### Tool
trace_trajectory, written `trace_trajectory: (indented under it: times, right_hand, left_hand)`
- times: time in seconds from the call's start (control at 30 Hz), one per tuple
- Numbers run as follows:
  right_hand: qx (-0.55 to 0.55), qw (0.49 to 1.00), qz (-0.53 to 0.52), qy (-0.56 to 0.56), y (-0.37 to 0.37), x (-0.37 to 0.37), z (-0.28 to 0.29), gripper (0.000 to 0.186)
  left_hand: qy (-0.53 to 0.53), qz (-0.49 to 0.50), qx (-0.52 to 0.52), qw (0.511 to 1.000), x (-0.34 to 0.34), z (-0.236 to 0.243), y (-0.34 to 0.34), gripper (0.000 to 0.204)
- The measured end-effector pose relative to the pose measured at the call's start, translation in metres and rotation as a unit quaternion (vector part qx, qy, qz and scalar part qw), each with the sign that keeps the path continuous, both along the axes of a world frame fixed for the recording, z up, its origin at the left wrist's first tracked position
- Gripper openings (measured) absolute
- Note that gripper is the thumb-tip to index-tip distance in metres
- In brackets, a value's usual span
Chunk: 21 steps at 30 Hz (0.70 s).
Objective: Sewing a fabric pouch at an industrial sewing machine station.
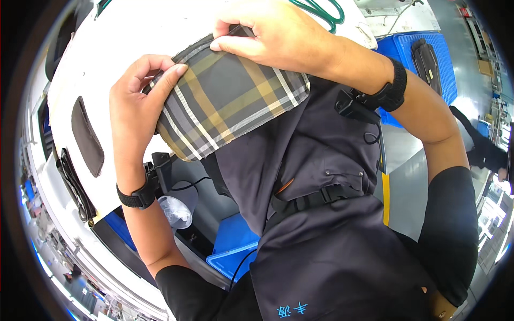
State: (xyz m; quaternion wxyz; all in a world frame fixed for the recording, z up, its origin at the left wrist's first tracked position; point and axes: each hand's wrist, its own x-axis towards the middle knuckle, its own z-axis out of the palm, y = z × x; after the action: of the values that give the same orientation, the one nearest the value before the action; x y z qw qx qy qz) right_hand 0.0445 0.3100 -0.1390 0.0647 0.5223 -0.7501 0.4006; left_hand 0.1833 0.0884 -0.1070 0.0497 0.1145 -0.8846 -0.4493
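Observation:
A plaid fabric piece (225, 88) in grey, olive and white is held up between my two hands at the edge of the white table. My left hand (140, 88) pinches its upper left edge between thumb and fingers. At the top edge, my right hand (262, 33) pinches the cloth with thumb and forefinger. The lower edge of the piece hangs over my dark apron (332, 235). Some fingertips are hidden behind the cloth.
On the white table (101, 59) lie a dark curved fabric piece (87, 136) and, at the far side, green-handled scissors (325, 15). A blue crate (423, 59) with dark pieces stands at right. Below the table are a bin (179, 208) and a blue container (233, 243).

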Motion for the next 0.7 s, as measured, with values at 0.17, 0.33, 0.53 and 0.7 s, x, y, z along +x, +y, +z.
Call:
trace_trajectory:
  times: [0.17, 0.33, 0.53, 0.7]
  right_hand:
    - [-0.001, 1.000, 0.002, 0.026, -0.001, 0.001, -0.002, 0.017]
    - [-0.032, 0.998, 0.009, 0.054, -0.001, 0.001, -0.006, 0.013]
    - [-0.050, 0.997, 0.010, 0.062, -0.003, 0.001, -0.007, 0.013]
    - [-0.045, 0.997, -0.005, 0.067, -0.004, 0.002, -0.010, 0.013]
  left_hand:
    - [0.011, -0.032, -0.044, 0.998, -0.003, 0.006, 0.000, 0.016]
    - [0.046, -0.048, -0.040, 0.997, -0.011, -0.005, -0.003, 0.017]
    - [-0.003, -0.057, -0.022, 0.998, -0.012, 0.002, -0.002, 0.028]
    - [-0.029, -0.056, -0.016, 0.998, -0.015, 0.002, -0.001, 0.028]
